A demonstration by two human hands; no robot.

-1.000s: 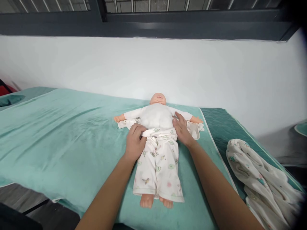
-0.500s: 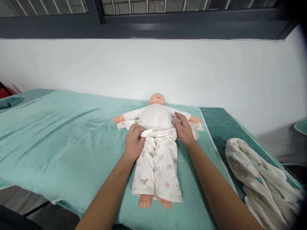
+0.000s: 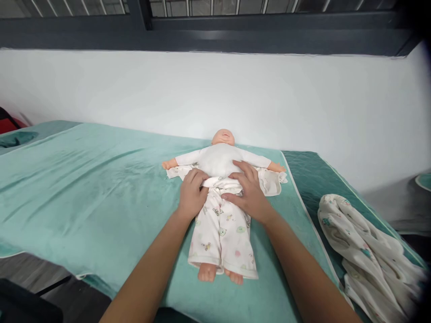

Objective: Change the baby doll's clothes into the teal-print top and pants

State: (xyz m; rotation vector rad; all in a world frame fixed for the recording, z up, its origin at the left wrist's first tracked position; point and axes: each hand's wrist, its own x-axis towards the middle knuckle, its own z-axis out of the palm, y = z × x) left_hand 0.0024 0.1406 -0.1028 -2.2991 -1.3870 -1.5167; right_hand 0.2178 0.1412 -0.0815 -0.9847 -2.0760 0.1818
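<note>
A baby doll (image 3: 220, 154) lies on its back on a teal towel (image 3: 94, 179), head toward the white wall, arms spread. It wears printed white trousers (image 3: 222, 233) and lies on an open printed top (image 3: 269, 179). My left hand (image 3: 192, 197) is curled on the trousers' waistband at the doll's left hip, fingers pinching the cloth. My right hand (image 3: 247, 193) rests over the doll's belly and waistband, fingers spread and bent, thumb pressing the cloth.
A crumpled printed white cloth (image 3: 363, 251) lies at the right on a darker green quilted pad (image 3: 316, 179). The white wall (image 3: 215, 94) runs close behind the doll's head. The towel's front edge drops off near the doll's feet.
My right hand has slid from the doll's side to the middle of its belly and waistband. My left hand stays at the waistband.
</note>
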